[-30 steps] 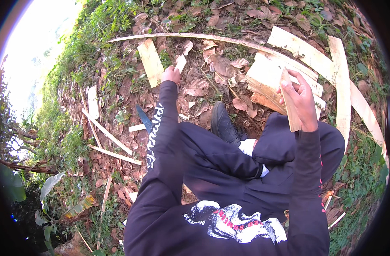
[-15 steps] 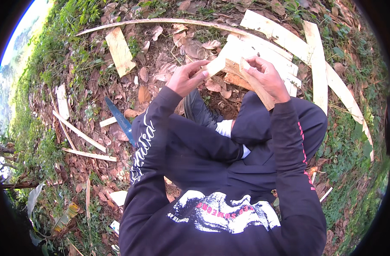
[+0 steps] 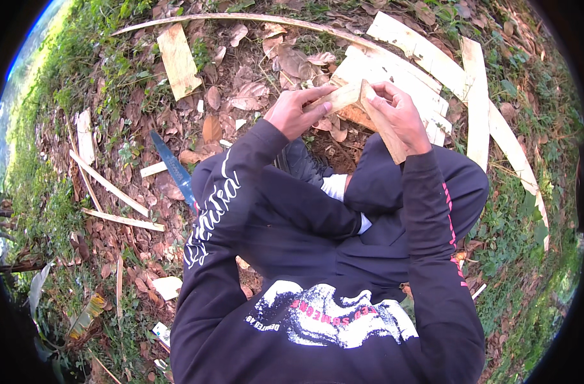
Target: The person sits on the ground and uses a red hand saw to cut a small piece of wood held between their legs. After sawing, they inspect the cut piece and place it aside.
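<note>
My left hand (image 3: 293, 115) pinches a short pale wood strip (image 3: 344, 96) between thumb and fingers. In my right hand (image 3: 401, 116) is a second flat wood strip (image 3: 383, 128), slanting down toward my knee. The far ends of both strips come together at an angle in front of me, seemingly touching. Beneath and beyond them lies a stack of pale wooden boards (image 3: 394, 80) on the ground, partly covered by my hands and the strips.
A blue blade (image 3: 172, 165) lies by my left knee, its near end hidden. A long curved wood strip (image 3: 266, 18) arcs across the far side. Crossed boards (image 3: 474, 102) lie at right, a short board (image 3: 179, 62) at far left. Leaves and grass cover the soil.
My left hand has moved right with its wood strip, bringing the strip's end up to the top of the other. My right hand has stayed almost in place.
</note>
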The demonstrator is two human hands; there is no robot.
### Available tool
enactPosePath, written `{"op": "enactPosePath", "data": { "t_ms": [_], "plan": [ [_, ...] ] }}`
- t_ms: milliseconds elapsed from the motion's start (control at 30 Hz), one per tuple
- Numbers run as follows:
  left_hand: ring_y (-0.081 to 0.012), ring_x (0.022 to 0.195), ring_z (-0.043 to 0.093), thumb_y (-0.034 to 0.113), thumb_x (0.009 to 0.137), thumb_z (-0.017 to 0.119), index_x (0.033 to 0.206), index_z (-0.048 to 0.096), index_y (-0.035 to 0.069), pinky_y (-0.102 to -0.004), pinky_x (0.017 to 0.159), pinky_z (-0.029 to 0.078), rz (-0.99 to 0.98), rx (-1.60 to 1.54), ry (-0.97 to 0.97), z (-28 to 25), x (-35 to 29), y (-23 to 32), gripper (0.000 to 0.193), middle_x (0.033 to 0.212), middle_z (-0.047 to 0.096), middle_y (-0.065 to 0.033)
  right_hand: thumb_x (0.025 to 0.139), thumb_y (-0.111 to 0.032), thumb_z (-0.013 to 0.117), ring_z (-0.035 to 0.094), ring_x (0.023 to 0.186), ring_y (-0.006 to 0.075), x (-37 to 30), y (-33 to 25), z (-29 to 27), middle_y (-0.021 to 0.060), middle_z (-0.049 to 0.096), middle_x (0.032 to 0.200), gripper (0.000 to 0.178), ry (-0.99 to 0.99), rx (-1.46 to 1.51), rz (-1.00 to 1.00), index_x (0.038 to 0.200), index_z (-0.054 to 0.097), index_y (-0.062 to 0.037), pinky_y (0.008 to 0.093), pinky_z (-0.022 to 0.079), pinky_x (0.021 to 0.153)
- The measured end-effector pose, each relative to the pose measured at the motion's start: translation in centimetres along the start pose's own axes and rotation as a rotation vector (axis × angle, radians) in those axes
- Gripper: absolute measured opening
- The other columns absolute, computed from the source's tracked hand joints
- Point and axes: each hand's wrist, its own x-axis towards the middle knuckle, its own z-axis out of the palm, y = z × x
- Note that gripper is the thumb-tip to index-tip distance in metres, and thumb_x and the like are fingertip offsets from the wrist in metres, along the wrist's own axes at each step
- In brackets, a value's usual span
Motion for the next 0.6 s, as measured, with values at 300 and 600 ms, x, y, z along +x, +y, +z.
{"op": "enactPosePath", "data": {
  "t_ms": [300, 600],
  "plan": [
    [-0.0076, 0.068, 0.057, 0.024, 0.094, 0.062, 0.130, 0.058, 0.005, -0.0264, 0.066, 0.049, -0.047, 0.019, -0.014, 0.2, 0.1, 0.7, 0.040, 0.081, 0.067, -0.0076, 0.092, -0.014, 0.063, 0.061, 0.091, 0.0114, 0.3, 0.8, 0.6, 0.0068, 0.066, 0.098, 0.025, 0.017, 0.000, 0.010, 0.109, 0.062, 0.0040, 0.0262, 0.049, 0.081],
    [-0.0243, 0.070, 0.068, 0.024, 0.091, 0.063, 0.127, 0.060, 0.006, -0.0343, 0.068, 0.052, 0.022, 0.052, 0.020, 0.7, 0.0, 0.5, 0.041, 0.081, 0.068, -0.0191, 0.092, -0.014, 0.062, 0.060, 0.085, 0.0093, 0.3, 1.0, 1.1, 0.0065, 0.067, 0.093, 0.023, 0.024, -0.012, 0.025, 0.105, 0.063, 0.0051, 0.0253, 0.048, 0.078]
  ]
}}
